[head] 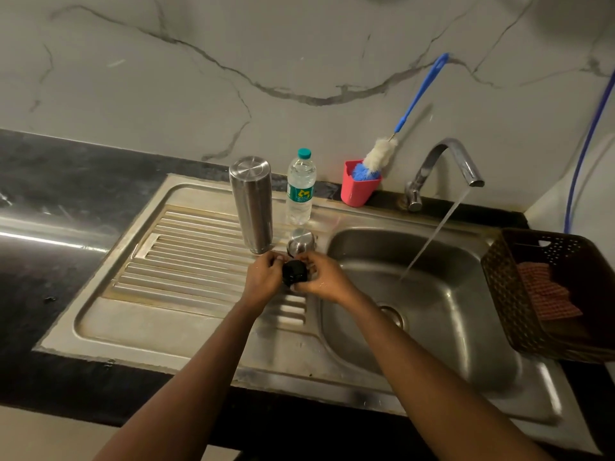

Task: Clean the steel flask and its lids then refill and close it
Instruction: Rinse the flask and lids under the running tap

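Two bare forearms reach in from bottom of frame, meeting over the sink unit. Surface: dark stone counter (40, 227), w/ steel sink unit set in. Ribbed drainboard (186, 254) on L, basin (449, 311) on R. Wall (233, 61) behind is pale marble-look w/ grey veins. Tap (446, 161) at back of basin is running; water stream (432, 234) falls slanting into basin.

Hands: left hand (263, 277) and right hand (324, 277) are close together, both w/ fingers curled round one black lid (294, 273), left hand on its L side, right hand on its R. Lid held over R edge of drainboard, just L of basin, clear of the stream. Can't tell if lid is wet.

Task items: steel flask (252, 204) stands on end on drainboard, behind the hands, flat closed end up. Steel cup lid (301, 242) sits just R of flask base, just behind the hands.

Count:
- flask x1
- lids x2 (1 black, 1 steel)
- plastic water bottle (300, 191) x1, teal cap on, behind the cup lid, beside flask
- pink holder (357, 188) x1 at back rim, L of tap
- bottle brush (379, 154) x1, blue handle, head down in holder, leaning on wall
- brown basket (506, 294) x1 at R edge of sink, holding 1 red check cloth (545, 291)
- blue hose (585, 144) x1 down wall, far R
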